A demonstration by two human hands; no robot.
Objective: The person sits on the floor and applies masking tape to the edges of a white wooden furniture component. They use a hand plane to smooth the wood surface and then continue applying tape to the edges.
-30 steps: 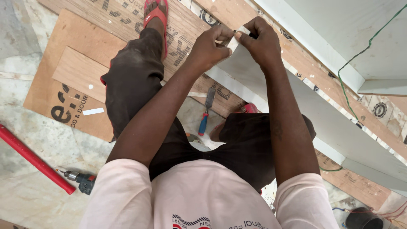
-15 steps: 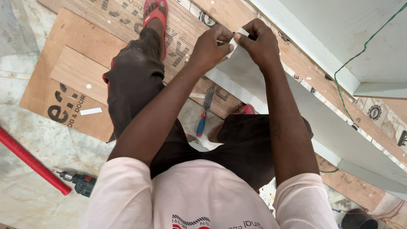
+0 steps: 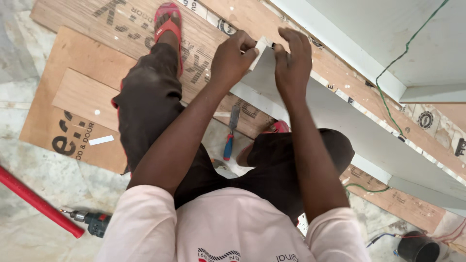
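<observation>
- Pink shirt (image 3: 228,228) at the bottom, both arms stretched out over the bent knees.
- Changed since a second ago: both hands have moved left along the grey board (image 3: 349,126), and the view has slid with them; the grip looks the same.
- Left hand (image 3: 233,60) is pinched shut on a small white strip (image 3: 260,46) at the board's near end.
- Right hand (image 3: 291,63), just right of the strip, has fingers curled at the same edge; what it grips I cannot tell.
- My read: edge work on that end goes on, not finished.
- Below the board, a chisel (image 3: 230,136) with a blue and red handle lies on the floor, between the legs.
- Far left of the board: a drill (image 3: 92,221) and a red pipe (image 3: 34,201).
- Beyond the board, a green wire (image 3: 388,92) trails over plywood sheets (image 3: 77,97); nothing blocks the hands.
</observation>
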